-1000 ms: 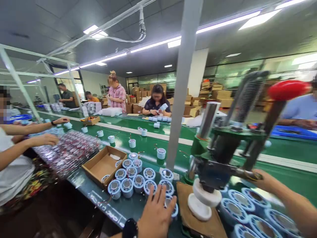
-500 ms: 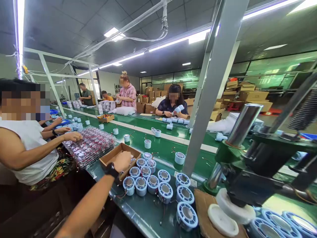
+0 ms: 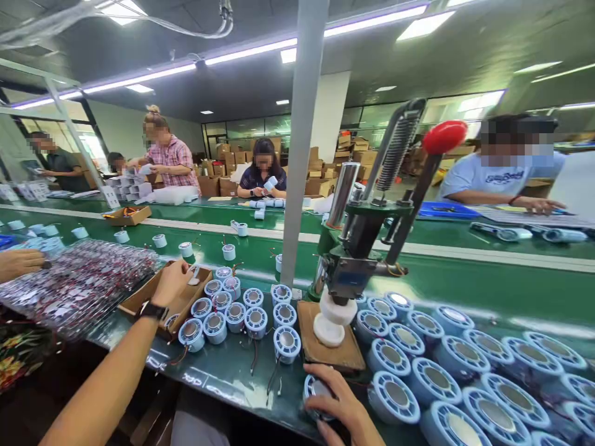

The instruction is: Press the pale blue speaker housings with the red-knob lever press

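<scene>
Blue cylinder [image 3: 315,386] sits near the counter's [image 3: 218,379] front edge, right hand [image 3: 343,399] grasping it; a loosened grip could tip it off. Left hand [image 3: 171,284] meets white piece [image 3: 194,276] at box [image 3: 149,290], grip unclear.

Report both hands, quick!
Left hand: over the cardboard box, at a white piece; grip can't be told.
Right hand: closed around a light-blue round housing.
</scene>
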The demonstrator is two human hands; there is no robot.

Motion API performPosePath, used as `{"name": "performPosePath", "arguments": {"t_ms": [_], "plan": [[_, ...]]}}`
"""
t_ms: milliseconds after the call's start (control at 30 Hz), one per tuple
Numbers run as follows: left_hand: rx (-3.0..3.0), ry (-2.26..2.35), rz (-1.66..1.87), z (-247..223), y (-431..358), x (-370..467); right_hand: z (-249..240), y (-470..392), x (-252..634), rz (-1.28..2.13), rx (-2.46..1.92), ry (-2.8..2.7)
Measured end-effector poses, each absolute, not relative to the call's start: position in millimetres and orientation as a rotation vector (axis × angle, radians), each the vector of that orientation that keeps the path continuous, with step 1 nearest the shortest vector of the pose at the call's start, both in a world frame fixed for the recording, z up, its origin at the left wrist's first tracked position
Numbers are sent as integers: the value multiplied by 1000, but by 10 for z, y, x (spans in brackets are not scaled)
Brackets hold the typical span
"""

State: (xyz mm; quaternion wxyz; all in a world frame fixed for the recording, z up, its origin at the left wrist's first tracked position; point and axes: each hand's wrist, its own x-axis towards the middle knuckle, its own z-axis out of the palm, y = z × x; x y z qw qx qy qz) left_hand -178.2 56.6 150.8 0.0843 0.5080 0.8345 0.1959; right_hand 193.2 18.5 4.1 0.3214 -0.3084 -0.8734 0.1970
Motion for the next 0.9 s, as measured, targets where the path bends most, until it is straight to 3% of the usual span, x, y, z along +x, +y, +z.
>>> {"name": "performPosePath", "arguments": {"t_ms": [100,167,233,333,533,900], "plan": [[1756,2367,727,1136,161,-1231,-130,140,1870,477,-860,-2115],[2269,1836,934,675,-93,-755,-206,114,1845,446,-918,-2024],[2482,1493,896,225,-254,-332,-239,87,1864,433,-986,-1962],[2423,1556,735,-131,-280,-12,-252,33,1962,422,-1055,-1933],[2198,1530,554,-21,-145,-131,-305,-70,2112,406,-1061,-1967],[2277,1685,701,-164,-176,-100,-342,-122,2207,358,-1059,-1960]]}}
